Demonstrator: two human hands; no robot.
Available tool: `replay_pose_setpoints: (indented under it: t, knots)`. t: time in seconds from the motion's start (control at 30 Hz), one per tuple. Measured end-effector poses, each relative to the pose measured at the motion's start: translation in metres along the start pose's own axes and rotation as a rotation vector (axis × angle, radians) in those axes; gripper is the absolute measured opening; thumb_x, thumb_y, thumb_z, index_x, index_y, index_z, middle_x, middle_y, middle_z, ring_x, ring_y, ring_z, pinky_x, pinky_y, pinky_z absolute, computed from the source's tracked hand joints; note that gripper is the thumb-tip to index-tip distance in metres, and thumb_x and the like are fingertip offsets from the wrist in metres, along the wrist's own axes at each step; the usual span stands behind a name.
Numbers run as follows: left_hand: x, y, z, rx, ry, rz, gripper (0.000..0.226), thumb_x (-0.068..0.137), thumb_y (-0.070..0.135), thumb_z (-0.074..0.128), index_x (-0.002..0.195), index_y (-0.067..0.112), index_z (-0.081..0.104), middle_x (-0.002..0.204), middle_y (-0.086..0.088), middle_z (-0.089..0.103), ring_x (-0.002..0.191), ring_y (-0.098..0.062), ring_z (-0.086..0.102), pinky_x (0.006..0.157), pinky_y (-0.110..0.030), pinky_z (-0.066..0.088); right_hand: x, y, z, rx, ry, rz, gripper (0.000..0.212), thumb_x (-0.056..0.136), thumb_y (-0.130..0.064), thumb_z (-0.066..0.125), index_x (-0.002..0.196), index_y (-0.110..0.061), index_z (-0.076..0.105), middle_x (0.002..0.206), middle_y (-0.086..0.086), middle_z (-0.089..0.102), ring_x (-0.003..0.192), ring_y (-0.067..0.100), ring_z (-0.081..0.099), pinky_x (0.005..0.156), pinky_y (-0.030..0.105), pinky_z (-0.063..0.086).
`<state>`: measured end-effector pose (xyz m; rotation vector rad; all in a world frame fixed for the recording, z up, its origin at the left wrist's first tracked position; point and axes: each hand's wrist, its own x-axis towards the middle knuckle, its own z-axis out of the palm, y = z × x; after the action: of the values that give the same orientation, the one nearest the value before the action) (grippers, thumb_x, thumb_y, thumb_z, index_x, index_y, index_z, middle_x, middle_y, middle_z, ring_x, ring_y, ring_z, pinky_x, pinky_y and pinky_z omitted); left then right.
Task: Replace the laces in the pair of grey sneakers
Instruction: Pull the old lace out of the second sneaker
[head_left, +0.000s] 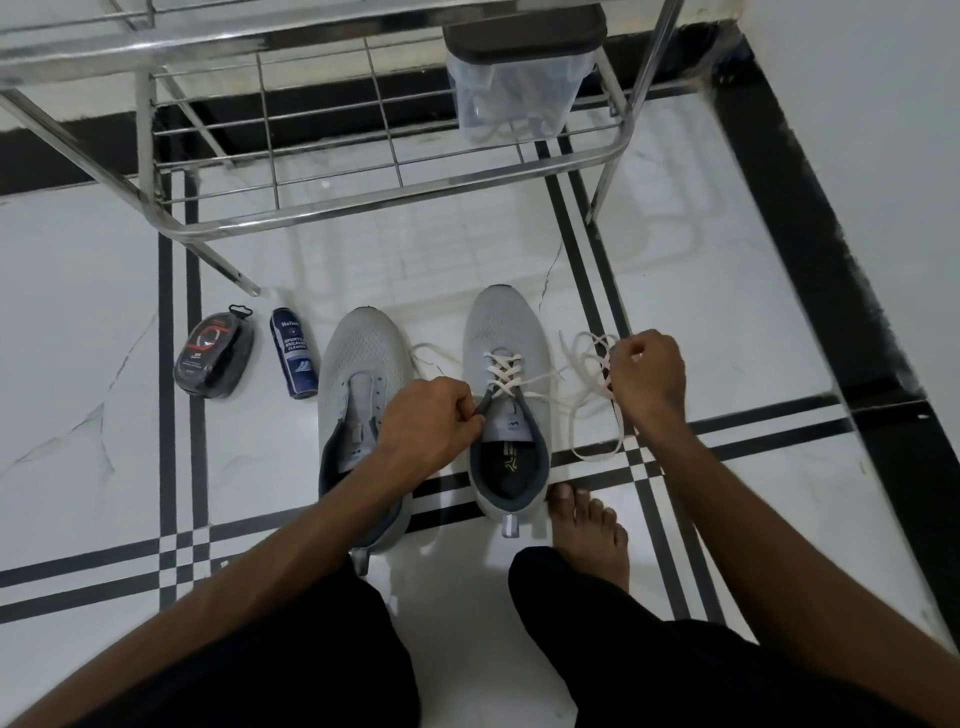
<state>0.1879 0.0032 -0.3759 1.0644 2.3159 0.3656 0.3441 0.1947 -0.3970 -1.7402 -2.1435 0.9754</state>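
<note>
Head view (only view).

1. Layout. Two grey sneakers stand side by side on the tiled floor, approx. mid-floor, just in front of the steel rack (363, 197). Left sneaker (363, 374): no lace visible in its eyelets. Right sneaker (506, 364): white lace (501, 371) crossed through the lower eyelet rows; upper rows not yet threaded.

2. Orientation. Both shoes: long axis runs away from the person, toes toward the rack, heels toward the person's legs. Right shoe sits slightly farther fwd. A bare foot (589, 525) rests just beside its heel.

3. Hands. Left hand (428, 415): fingers curled, pinching at the dark collar edge/top eyelet zone of the right sneaker; whether a lace end is also in the pinch cannot be told. Right hand (647, 374): fingers closed round the loose lace bundle, held off the shoe's outer side; slack loops trail onto the floor.

4. Step (judged). Lacing of right sneaker in progress, approx. half done; left sneaker pending.

5. Next move (judged). Needs a free lace tip fed through the next open eyelet, slack pulled even, no twist.

6. Other items. Shoe-polish case (213, 353) and sneaker cleaner bottle (293, 353) lie left of the shoes; a clear container (519, 78) sits on the rack.
</note>
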Motion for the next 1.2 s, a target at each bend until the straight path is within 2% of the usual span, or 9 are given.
replay_pose_setpoints:
  t: [0.17,0.3,0.5,0.63,0.73,0.9,1.0,1.1,1.2]
  knots:
    - [0.002,0.002,0.002,0.006,-0.012,0.021,0.015,0.083,0.036,0.071,0.074,0.025,0.065,0.07,0.007,0.067,0.07,-0.016,0.064,0.064,-0.029,0.051,-0.028,-0.015,0.014,-0.192,-0.155,-0.342,0.047,0.089,-0.026,0.062,0.134,-0.02,0.051,0.133,0.006,0.043,0.12,0.021,0.044,0.09,0.036,0.049]
    - [0.003,0.002,0.0,0.038,-0.072,0.035,0.017,0.08,0.038,0.07,0.075,0.023,0.064,0.074,0.004,0.068,0.074,-0.019,0.064,0.069,-0.035,0.055,-0.048,-0.027,0.04,-0.22,-0.443,-0.566,0.043,0.087,-0.027,0.064,0.13,-0.025,0.058,0.125,0.0,0.047,0.113,0.017,0.05,0.086,0.032,0.05]
    - [0.007,0.001,0.003,0.106,-0.129,0.005,0.025,0.079,0.046,0.065,0.083,0.023,0.055,0.08,0.003,0.064,0.077,-0.021,0.062,0.064,-0.031,0.048,-0.045,-0.016,0.05,-0.154,-0.499,-0.433,0.036,0.085,-0.022,0.072,0.119,-0.026,0.061,0.11,-0.003,0.044,0.083,0.011,0.053,0.074,0.022,0.043]
    - [0.01,0.009,0.009,0.033,0.135,0.159,0.027,0.09,0.045,0.056,0.101,0.02,0.055,0.095,0.003,0.06,0.078,-0.021,0.06,0.063,-0.033,0.045,-0.043,-0.013,0.046,-0.159,-0.599,-0.428,0.056,0.079,-0.026,0.076,0.131,-0.027,0.055,0.122,0.001,0.044,0.095,0.013,0.055,0.08,0.025,0.046]
    - [0.026,0.019,0.015,0.16,0.079,0.246,0.028,0.095,0.036,0.054,0.117,0.02,0.06,0.113,-0.001,0.059,0.092,-0.026,0.064,0.07,-0.035,0.047,-0.043,-0.012,0.044,-0.143,-0.669,-0.407,0.067,0.077,-0.03,0.077,0.138,-0.027,0.049,0.124,0.004,0.041,0.108,0.019,0.054,0.09,0.037,0.052]
    - [0.044,0.021,0.013,0.27,-0.059,0.188,0.022,0.084,0.033,0.063,0.102,0.022,0.068,0.104,-0.003,0.064,0.093,-0.026,0.064,0.07,-0.033,0.045,-0.038,-0.009,0.042,-0.134,-0.699,-0.383,0.069,0.073,-0.039,0.082,0.135,-0.031,0.053,0.121,-0.001,0.04,0.112,0.014,0.052,0.094,0.039,0.05]
    - [0.045,0.025,0.013,0.296,-0.056,0.233,0.01,0.087,0.029,0.06,0.085,0.02,0.057,0.095,-0.003,0.062,0.086,-0.027,0.064,0.065,-0.032,0.039,-0.036,-0.008,0.043,-0.133,-0.72,-0.389,0.068,0.07,-0.04,0.085,0.131,-0.033,0.055,0.12,-0.002,0.041,0.112,0.014,0.051,0.096,0.039,0.049]
    - [0.04,0.012,0.015,0.102,0.021,0.183,0.014,0.093,0.028,0.055,0.087,0.016,0.054,0.092,-0.002,0.059,0.081,-0.025,0.06,0.067,-0.035,0.044,-0.031,-0.009,0.042,-0.145,-0.723,-0.399,0.074,0.069,-0.04,0.086,0.134,-0.032,0.054,0.123,-0.002,0.041,0.117,0.016,0.049,0.099,0.039,0.048]
    - [0.031,-0.012,0.019,-0.411,0.067,-0.203,0.016,0.097,0.029,0.053,0.088,0.015,0.057,0.087,-0.003,0.062,0.077,-0.024,0.063,0.068,-0.037,0.053,-0.028,-0.005,0.042,-0.124,-0.72,-0.398,0.071,0.069,-0.038,0.087,0.133,-0.034,0.055,0.124,-0.003,0.041,0.12,0.016,0.048,0.101,0.038,0.046]
